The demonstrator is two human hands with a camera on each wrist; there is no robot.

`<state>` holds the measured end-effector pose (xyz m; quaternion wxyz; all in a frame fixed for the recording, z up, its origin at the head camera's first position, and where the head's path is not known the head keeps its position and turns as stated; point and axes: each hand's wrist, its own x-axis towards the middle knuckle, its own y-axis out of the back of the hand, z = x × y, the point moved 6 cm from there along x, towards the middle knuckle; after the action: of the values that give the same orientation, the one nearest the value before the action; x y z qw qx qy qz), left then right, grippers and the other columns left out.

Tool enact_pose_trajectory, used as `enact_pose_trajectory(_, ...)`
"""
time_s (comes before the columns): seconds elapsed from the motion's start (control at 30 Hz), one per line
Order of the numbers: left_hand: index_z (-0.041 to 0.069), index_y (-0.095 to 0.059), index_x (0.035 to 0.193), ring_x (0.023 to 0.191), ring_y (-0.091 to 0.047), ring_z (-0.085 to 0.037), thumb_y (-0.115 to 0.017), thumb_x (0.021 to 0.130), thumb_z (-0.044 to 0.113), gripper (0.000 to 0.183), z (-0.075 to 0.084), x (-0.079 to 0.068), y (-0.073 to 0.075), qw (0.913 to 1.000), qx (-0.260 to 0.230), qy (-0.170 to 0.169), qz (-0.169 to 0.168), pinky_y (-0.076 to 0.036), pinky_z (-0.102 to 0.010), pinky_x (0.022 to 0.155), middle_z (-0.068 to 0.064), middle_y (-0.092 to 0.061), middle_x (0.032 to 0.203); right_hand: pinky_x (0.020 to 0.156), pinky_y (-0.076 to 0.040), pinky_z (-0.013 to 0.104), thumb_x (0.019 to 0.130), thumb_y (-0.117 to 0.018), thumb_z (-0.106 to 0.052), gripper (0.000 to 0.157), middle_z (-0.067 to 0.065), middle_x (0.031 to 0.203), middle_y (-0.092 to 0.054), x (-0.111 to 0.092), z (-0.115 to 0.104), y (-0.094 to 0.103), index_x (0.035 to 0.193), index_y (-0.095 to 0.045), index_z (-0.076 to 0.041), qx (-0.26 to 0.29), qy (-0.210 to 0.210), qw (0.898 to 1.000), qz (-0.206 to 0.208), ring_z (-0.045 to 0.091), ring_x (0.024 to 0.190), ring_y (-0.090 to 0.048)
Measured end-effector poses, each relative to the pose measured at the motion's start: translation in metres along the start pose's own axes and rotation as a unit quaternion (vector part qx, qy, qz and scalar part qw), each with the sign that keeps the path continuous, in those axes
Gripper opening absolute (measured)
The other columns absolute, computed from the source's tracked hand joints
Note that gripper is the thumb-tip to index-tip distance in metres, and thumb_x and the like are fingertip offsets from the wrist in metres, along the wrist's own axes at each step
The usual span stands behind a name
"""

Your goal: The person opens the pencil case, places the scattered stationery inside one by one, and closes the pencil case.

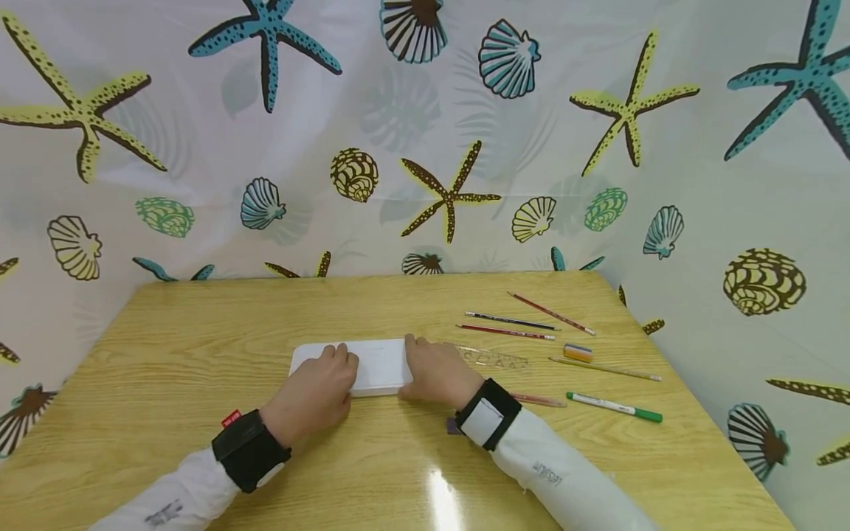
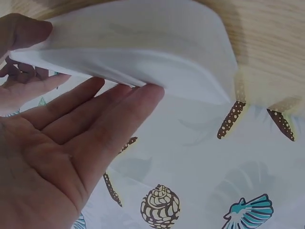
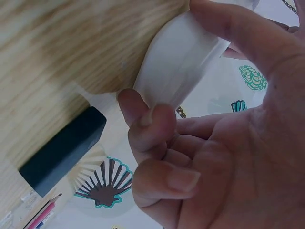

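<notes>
A white flat case with rounded corners (image 1: 378,361) lies on the wooden table, held by both hands. My left hand (image 1: 319,391) grips its left part, with fingers over the top and the thumb at the near side. In the left wrist view, fingertips touch the broad face of the case (image 2: 157,67). My right hand (image 1: 438,372) holds the right end, its thumb on the near side and its fingers bent at the end, as the right wrist view shows. Whatever the case contains is hidden.
Right of the case lie a clear ruler (image 1: 491,358), several pencils (image 1: 508,331), an orange-and-blue eraser-like block (image 1: 578,352) and a green-capped marker (image 1: 614,407). A dark block (image 3: 64,150) sits near the right hand. A patterned cloth (image 1: 425,110) hangs behind the table.
</notes>
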<state>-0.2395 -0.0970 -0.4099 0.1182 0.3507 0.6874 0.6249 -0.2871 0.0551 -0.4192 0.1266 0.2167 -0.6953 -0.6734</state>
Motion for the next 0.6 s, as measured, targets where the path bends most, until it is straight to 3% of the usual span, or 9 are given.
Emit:
enact_pose_trajectory(0.27, -0.012, -0.063, 0.11, 0.085, -0.065, -0.029, -0.08, 0.077, 0.02, 0.049, 0.0034, 0.0014, -0.0071, 0.9984, 0.056, 0.009, -0.003, -0.055, -0.032, 0.054, -0.024, -0.065, 0.102, 0.081, -0.058, 0.043, 0.081, -0.084, -0.048, 0.094, 0.02, 0.126, -0.067, -0.0005, -0.0009, 0.0041, 0.147, -0.046, 0.008, -0.008, 0.007, 1.0, 0.006, 0.031, 0.099, -0.071)
enact_pose_trajectory(0.5, -0.011, -0.065, 0.101, 0.073, -0.06, -0.022, -0.076, 0.078, 0.021, 0.041, 0.0073, 0.004, -0.0098, 0.9947, 0.102, 0.004, 0.014, -0.051, -0.027, 0.047, -0.017, -0.062, 0.086, 0.081, -0.058, 0.043, 0.08, -0.085, -0.047, 0.091, 0.018, 0.122, -0.068, 0.0017, -0.0003, 0.0058, 0.144, -0.048, 0.007, 0.001, 0.006, 1.0, 0.003, 0.028, 0.099, -0.07)
enact_pose_trajectory(0.6, -0.012, -0.067, 0.104, 0.075, -0.065, -0.025, -0.075, 0.08, 0.02, 0.042, 0.0099, 0.0048, -0.0096, 0.9925, 0.12, -0.005, 0.024, -0.053, -0.027, 0.049, -0.021, -0.068, 0.093, 0.081, -0.057, 0.043, 0.079, -0.086, -0.047, 0.09, 0.017, 0.12, -0.069, 0.0025, 0.0006, 0.0062, 0.143, -0.05, 0.007, 0.01, 0.007, 1.0, 0.0, 0.027, 0.098, -0.07)
